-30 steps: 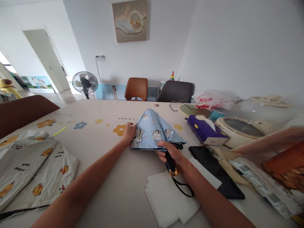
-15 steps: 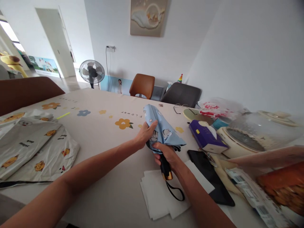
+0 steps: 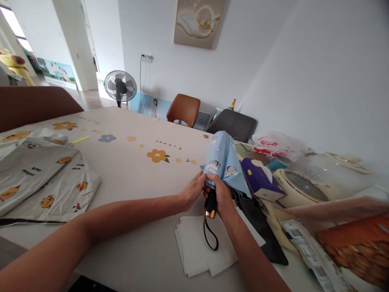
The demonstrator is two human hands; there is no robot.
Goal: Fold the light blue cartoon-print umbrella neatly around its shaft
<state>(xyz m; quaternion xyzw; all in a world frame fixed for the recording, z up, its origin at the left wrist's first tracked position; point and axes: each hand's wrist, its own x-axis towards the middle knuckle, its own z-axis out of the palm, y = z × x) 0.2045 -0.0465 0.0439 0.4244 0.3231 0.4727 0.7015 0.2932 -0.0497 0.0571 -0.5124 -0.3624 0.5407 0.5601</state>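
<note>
In the middle of the head view, right of centre, a light blue umbrella (image 3: pixel 223 156) printed with cartoon animals is held above the table (image 3: pixel 136 174), its canopy folded down and its top leaning away toward the upper edge. The right hand (image 3: pixel 221 194) is wrapped around the umbrella where canopy and black handle (image 3: pixel 210 199) meet, its thumb lying across the canopy's lower edge. The left hand (image 3: pixel 193 190) comes in from the left and meets the canopy's lower left corner beside that thumb; its fingertips are partly hidden, so whether it pinches the fabric or only rests against it cannot be told. On the canopy's right side, loose folds flare out toward a purple tissue box (image 3: pixel 258 180). A black wrist strap (image 3: pixel 216 243) dangles below the handle's gold end, in front of white sheets (image 3: pixel 197 247) at the lower centre. A flat black object (image 3: pixel 267 239) lies to the right of the sheets, partly covered by the right forearm. At the left edge of the frame, a pale cloth (image 3: pixel 45 178) with yellow cartoon figures lies crumpled on the table, well apart from both hands.
</note>
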